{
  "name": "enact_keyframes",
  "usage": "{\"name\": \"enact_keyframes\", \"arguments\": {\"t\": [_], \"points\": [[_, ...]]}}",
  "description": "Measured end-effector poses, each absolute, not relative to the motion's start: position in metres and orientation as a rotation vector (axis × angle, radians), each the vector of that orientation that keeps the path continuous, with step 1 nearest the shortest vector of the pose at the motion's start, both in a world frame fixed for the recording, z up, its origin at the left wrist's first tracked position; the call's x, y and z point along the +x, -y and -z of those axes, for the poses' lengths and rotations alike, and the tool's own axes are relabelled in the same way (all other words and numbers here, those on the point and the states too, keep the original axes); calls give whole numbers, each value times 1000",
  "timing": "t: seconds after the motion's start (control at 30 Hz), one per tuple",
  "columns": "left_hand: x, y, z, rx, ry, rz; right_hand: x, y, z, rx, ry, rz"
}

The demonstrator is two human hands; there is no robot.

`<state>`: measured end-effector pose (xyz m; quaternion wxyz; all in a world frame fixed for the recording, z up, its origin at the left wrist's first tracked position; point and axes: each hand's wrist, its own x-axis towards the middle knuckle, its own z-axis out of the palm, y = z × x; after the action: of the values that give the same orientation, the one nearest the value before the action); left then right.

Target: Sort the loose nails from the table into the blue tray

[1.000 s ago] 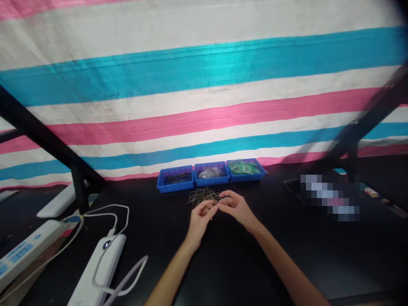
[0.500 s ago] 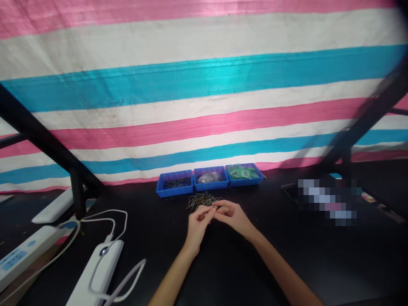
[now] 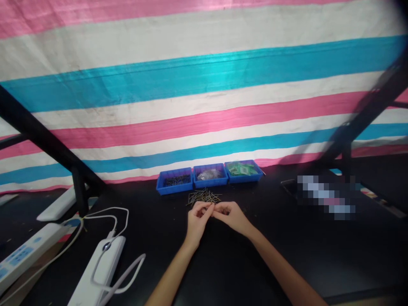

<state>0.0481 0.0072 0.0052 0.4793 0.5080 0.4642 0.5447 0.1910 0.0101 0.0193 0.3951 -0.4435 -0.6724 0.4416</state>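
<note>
My left hand (image 3: 198, 221) and my right hand (image 3: 232, 216) meet over the black table, fingertips pinched together. Whatever small thing lies between the fingertips is hidden. Just beyond them is a loose pile of long thin screws or nails (image 3: 204, 196), brassy and dark. Behind the pile three blue trays stand side by side. The left tray (image 3: 174, 190) has dark screw-like pieces in it, the middle tray (image 3: 211, 183) clear plastic bags or pieces, and the right tray (image 3: 245, 178) green packets.
A white power bank (image 3: 95, 272) with a looped cable lies at the front left, beside a white power strip (image 3: 28, 255). Black slanted frame legs (image 3: 51, 148) stand at both sides. A phone-like dark object (image 3: 288, 187) lies at right, near a blurred patch. A striped sheet (image 3: 204, 97) hangs behind.
Both hands stay pinched together in nearly the same place, and the fingertips have drawn slightly closer. The view has shifted a little; the trays and the pile look unmoved.
</note>
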Motion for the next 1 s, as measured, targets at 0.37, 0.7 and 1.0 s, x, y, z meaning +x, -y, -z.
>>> {"name": "enact_keyframes", "arguments": {"t": [0.37, 0.7, 1.0], "points": [[47, -6, -8, 1293, -1152, -1299, 192, -12, -17, -1206, 1430, -948], [44, -9, -1, 1630, -1279, -1238, 196, -18, -13, -1197, 1364, -980], [37, 0, -27, 1707, -1446, -1550, 170, -35, -16, -1112, 1371, -1186]]}}
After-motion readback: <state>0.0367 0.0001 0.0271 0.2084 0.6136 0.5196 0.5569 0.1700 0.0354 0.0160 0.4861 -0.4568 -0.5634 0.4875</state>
